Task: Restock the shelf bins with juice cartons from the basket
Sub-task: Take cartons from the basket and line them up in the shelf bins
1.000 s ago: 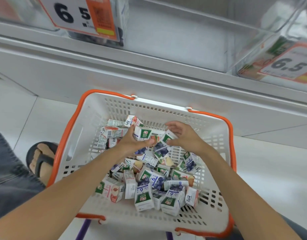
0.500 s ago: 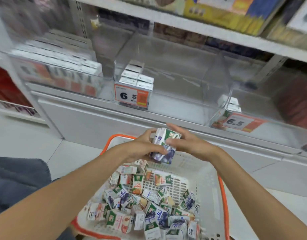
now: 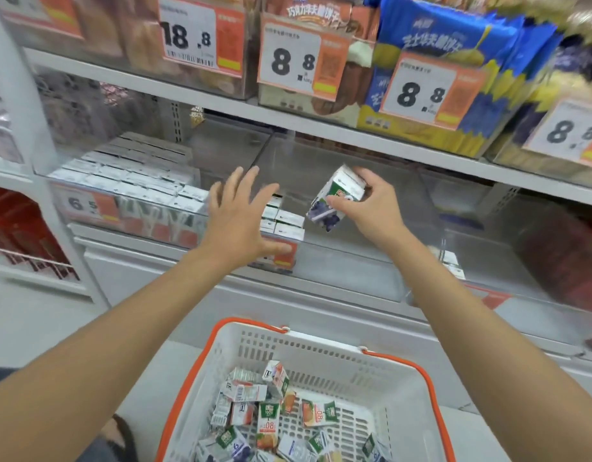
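Clear shelf bin (image 3: 351, 251), tilted green-white carton (image 3: 342, 187)

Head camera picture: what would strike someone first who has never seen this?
Mid-picture, the right hand grips a tilted green-and-blue juice carton in front of a clear shelf bin, while the left hand spreads open beside it. Below sits a white basket with an orange rim, loose cartons heaped inside. Big price tags hang above.
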`<move>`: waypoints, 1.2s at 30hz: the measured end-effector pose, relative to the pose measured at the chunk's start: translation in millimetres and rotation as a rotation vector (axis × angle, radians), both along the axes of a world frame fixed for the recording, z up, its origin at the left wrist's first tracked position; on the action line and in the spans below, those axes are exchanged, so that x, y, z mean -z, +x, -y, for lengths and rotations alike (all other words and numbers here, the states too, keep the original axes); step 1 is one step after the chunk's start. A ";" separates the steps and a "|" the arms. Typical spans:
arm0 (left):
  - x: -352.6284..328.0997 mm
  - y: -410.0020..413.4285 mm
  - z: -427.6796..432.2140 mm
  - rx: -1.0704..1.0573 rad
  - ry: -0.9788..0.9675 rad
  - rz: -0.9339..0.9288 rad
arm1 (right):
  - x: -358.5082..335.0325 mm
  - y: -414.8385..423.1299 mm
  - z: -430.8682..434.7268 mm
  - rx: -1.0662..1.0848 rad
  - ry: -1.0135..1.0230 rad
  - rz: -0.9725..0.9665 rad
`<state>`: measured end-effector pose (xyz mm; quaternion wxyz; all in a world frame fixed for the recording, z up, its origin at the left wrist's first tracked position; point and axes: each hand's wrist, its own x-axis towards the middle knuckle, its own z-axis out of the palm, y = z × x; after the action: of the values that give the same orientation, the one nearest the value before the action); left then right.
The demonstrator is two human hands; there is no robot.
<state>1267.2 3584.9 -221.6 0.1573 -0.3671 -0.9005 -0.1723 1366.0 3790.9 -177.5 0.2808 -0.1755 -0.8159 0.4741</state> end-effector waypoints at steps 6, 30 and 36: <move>37.9 -17.6 -3.8 -0.016 -0.089 -0.067 | 35.4 -75.8 -11.9 -0.105 0.003 0.275; 91.2 88.3 -12.7 0.226 0.100 0.210 | 107.1 79.7 45.2 -0.125 0.189 0.068; 192.2 123.1 3.1 0.163 -0.097 0.758 | 282.2 185.0 -5.3 -0.123 0.023 0.899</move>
<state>1390.2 3581.8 -413.8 -0.2183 -0.3546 -0.8698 -0.2648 1551.0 3796.2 -459.8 -0.1279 -0.3121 -0.8710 0.3572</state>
